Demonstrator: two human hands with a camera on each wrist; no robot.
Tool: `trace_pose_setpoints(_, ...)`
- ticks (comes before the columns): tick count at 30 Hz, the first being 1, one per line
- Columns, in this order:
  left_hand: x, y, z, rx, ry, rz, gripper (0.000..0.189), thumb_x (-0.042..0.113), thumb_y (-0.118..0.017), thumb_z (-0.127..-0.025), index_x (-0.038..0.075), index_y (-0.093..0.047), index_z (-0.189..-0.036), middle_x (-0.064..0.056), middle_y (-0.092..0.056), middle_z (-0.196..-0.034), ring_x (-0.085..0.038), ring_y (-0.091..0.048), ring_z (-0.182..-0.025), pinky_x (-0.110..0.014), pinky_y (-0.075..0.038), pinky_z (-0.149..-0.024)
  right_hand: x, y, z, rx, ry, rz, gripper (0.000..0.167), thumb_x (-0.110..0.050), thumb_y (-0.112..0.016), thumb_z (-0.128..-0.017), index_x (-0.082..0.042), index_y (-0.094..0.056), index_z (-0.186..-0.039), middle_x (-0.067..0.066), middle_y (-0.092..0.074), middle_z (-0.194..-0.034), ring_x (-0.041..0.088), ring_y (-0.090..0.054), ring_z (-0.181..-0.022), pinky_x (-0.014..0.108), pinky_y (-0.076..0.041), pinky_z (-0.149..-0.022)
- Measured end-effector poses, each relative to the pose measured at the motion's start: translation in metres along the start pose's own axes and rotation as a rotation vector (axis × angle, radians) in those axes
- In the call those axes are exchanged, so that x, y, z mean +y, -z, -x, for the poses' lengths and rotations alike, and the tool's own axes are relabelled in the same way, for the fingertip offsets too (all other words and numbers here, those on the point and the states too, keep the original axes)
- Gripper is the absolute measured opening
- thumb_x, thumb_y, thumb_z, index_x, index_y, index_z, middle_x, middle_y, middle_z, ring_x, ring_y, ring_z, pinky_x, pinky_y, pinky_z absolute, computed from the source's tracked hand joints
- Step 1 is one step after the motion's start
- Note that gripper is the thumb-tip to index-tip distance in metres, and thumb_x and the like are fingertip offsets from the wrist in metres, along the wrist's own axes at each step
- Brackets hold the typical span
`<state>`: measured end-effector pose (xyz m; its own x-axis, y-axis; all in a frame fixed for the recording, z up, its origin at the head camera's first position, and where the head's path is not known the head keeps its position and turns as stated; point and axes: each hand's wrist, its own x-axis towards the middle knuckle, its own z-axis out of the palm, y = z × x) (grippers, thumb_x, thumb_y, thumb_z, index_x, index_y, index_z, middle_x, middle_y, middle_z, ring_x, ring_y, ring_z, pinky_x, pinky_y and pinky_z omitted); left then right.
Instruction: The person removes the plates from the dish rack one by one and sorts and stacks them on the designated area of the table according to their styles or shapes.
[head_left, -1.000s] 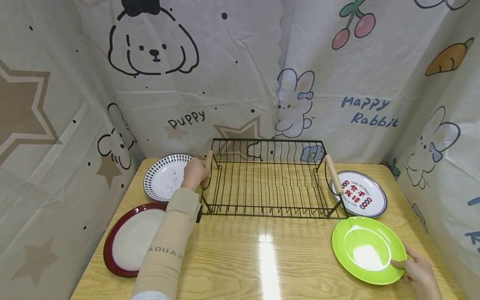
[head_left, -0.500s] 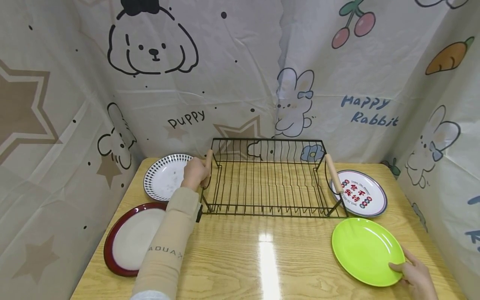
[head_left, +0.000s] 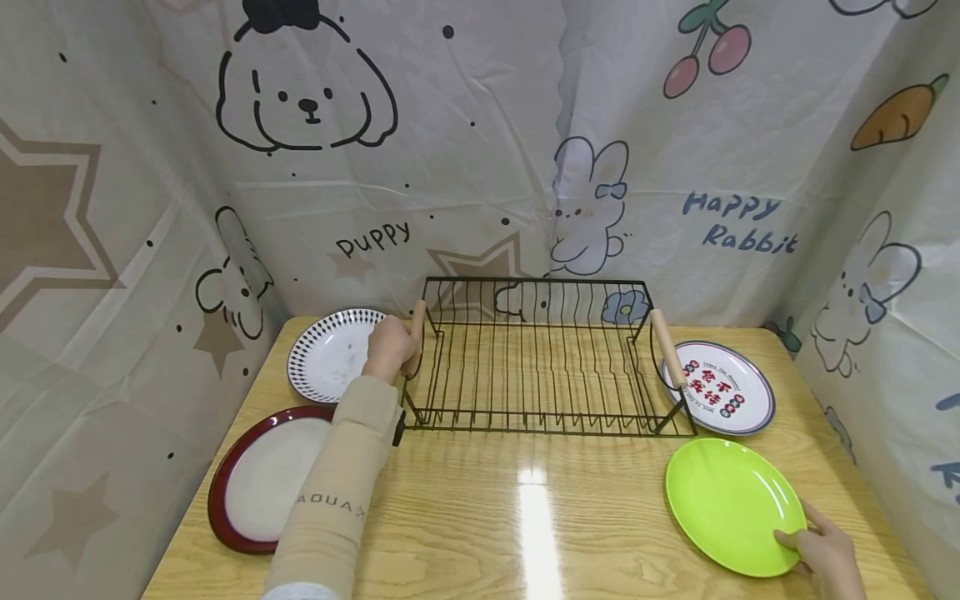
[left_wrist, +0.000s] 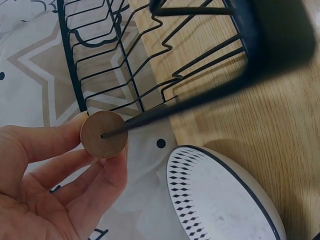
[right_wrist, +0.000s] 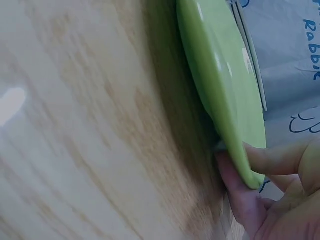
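Observation:
A black wire dish rack (head_left: 543, 432) stands at the back of the table. My left hand (head_left: 388, 346) grips the wooden handle (left_wrist: 104, 134) at its left end, thumb and fingers around it in the left wrist view. At the front right, my right hand (head_left: 823, 552) pinches the rim of a lime-green plate (head_left: 731, 504), thumb on top and fingers beneath. In the right wrist view, the near edge of this green plate (right_wrist: 225, 110) is tipped up off the wood, with a shadow below it.
A white plate with a black diamond border (head_left: 330, 362) lies left of the rack, partly behind my left hand. Nearer is a cream plate with a dark red rim (head_left: 228, 500), overlapped by my sleeve. A white plate with red characters (head_left: 738, 379) sits by the rack's right handle (head_left: 667, 348).
The green plate has tilted and shifted slightly toward me, and the glare on its face has shrunk. My right hand has moved a little left and down with it. My left hand stays put.

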<state>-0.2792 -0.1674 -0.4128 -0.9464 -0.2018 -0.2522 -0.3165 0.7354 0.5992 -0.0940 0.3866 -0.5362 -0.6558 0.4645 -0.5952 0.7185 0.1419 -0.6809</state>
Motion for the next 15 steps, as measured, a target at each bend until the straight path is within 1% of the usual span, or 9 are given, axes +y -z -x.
trace_pose_setpoints(4, 0.0006, -0.0004, -0.0001, 0.006, 0.002, -0.004, 0.044, 0.02, -0.046, -0.094, -0.005, -0.067, -0.066, -0.01, -0.054, -0.045, -0.019, -0.047, -0.037, -0.029, -0.04, -0.039, 0.0016, -0.0016, 0.0009, 0.013, 0.01, -0.008, 0.096, 0.006, -0.073, -0.068, -0.001, -0.012, -0.142, 0.013, -0.049, -0.086, 0.014, -0.052, -0.058, 0.024, -0.048, -0.054)
trace_pose_setpoints(7, 0.0001, -0.0005, -0.0001, 0.007, 0.003, -0.009, 0.042, 0.019, -0.046, -0.093, -0.006, -0.067, -0.066, -0.009, -0.053, -0.044, -0.019, -0.048, -0.038, -0.029, -0.04, -0.039, 0.0023, -0.0025, 0.0015, 0.02, 0.029, 0.002, 0.097, 0.006, -0.074, -0.066, 0.001, -0.013, -0.141, 0.012, -0.052, -0.083, 0.014, -0.054, -0.057, 0.025, -0.048, -0.053)
trace_pose_setpoints(10, -0.0001, -0.0009, 0.0003, 0.009, -0.003, -0.011, 0.045, 0.02, -0.046, -0.094, -0.005, -0.066, -0.064, -0.009, -0.053, -0.044, -0.02, -0.048, -0.038, -0.029, -0.041, -0.04, 0.0023, -0.002, 0.0017, 0.019, 0.065, 0.033, 0.097, 0.005, -0.076, -0.065, 0.004, -0.014, -0.14, 0.013, -0.054, -0.081, 0.014, -0.056, -0.057, 0.025, -0.049, -0.054)
trace_pose_setpoints(14, 0.0, -0.0016, 0.0005, 0.023, -0.009, -0.011, 0.052, 0.028, -0.044, -0.095, -0.004, -0.065, -0.061, -0.009, -0.053, -0.043, -0.02, -0.047, -0.038, -0.03, -0.041, -0.042, 0.0021, -0.0018, 0.0029, 0.03, 0.083, 0.076, 0.095, 0.003, -0.075, -0.065, 0.005, -0.016, -0.139, 0.012, -0.054, -0.079, 0.014, -0.053, -0.057, 0.025, -0.046, -0.052)
trace_pose_setpoints(15, -0.0002, -0.0016, 0.0005, 0.023, -0.017, -0.012, 0.051, 0.027, -0.044, -0.095, -0.004, -0.065, -0.06, -0.009, -0.053, -0.044, -0.02, -0.047, -0.037, -0.03, -0.041, -0.042, 0.002, -0.002, 0.0032, 0.035, 0.079, 0.084, 0.095, 0.003, -0.075, -0.065, 0.005, -0.017, -0.139, 0.012, -0.053, -0.079, 0.014, -0.051, -0.056, 0.025, -0.045, -0.051)
